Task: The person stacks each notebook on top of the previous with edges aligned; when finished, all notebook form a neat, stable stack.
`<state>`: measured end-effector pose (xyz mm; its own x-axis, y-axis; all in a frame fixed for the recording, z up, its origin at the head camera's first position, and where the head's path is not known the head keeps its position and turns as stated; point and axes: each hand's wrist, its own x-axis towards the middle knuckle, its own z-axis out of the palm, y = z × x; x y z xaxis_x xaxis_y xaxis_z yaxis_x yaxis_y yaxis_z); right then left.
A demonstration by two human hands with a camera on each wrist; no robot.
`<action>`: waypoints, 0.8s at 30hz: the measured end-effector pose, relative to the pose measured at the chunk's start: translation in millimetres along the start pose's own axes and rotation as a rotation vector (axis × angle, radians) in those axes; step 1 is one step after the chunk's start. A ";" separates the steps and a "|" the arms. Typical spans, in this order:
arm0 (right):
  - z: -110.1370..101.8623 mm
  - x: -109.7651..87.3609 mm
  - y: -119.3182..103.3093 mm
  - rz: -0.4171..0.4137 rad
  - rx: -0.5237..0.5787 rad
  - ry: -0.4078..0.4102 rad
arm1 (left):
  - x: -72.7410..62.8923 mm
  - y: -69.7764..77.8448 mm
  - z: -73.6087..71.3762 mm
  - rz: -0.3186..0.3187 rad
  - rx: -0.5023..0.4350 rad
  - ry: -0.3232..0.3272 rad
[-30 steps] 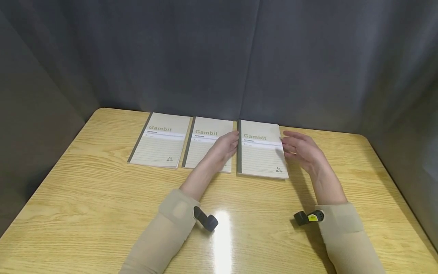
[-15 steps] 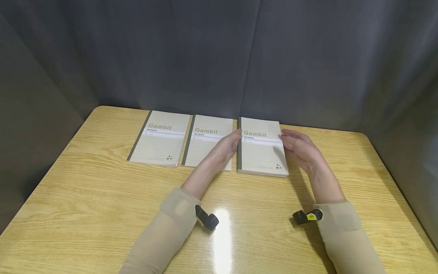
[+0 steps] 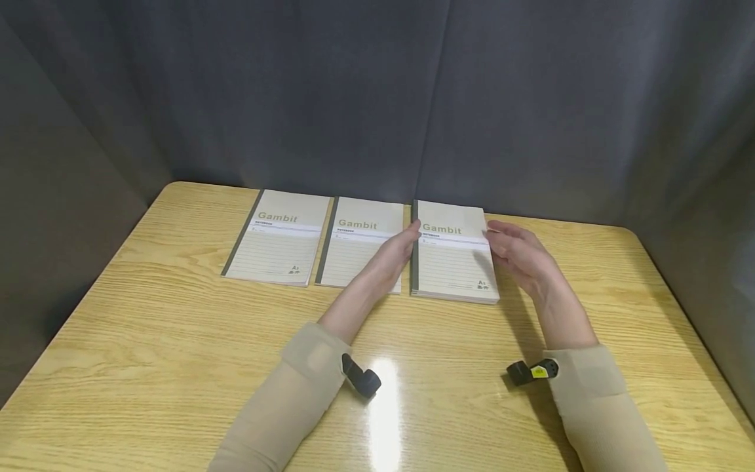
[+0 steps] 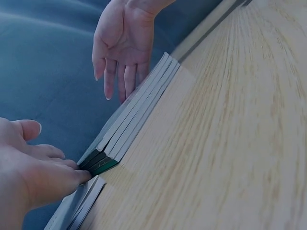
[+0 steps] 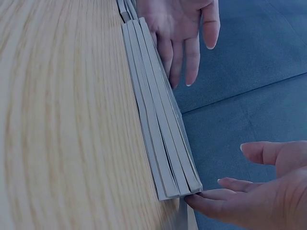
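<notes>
A stack of cream Gambit notebooks (image 3: 454, 265) with dark spines lies at the right end of a row on the table. My left hand (image 3: 386, 262) is at the stack's spine side, fingers extended, reaching across the middle notebook (image 3: 345, 255) and hiding part of it. On the opposite side, my right hand (image 3: 522, 255) has its fingertips at the page edges. In the left wrist view, the stacked edges (image 4: 136, 115) lie nearly flush between both palms. The right wrist view has the fingers of my right hand (image 5: 259, 191) straight against the stack's side.
Another Gambit notebook (image 3: 274, 246) lies at the left end of the row. The wooden table (image 3: 177, 367) reaches back to a dark grey curtain (image 3: 295, 98), which also hangs along both sides.
My left hand has moved slightly right to the stack's spine. The top notebook, a little out of line earlier, now sits more evenly over those beneath. My right hand's fingers have drawn closer together.
</notes>
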<state>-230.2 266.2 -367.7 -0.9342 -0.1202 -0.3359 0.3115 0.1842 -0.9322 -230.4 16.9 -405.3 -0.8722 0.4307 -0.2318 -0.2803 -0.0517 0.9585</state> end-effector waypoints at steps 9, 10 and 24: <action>-6.0 -1.9 -3.4 0.050 0.047 -0.027 | -4.1 7.0 6.0 -0.050 -0.028 0.053; -6.3 -2.7 -4.1 0.057 0.047 -0.030 | -3.9 7.0 7.1 -0.056 -0.026 0.060; -4.8 -6.3 -7.5 0.093 0.057 -0.075 | -5.4 8.3 12.9 -0.099 0.027 0.057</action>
<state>-227.6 270.2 -357.9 -0.8860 -0.1783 -0.4281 0.4072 0.1426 -0.9021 -222.8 25.7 -393.9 -0.8624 0.3809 -0.3335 -0.3555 0.0133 0.9346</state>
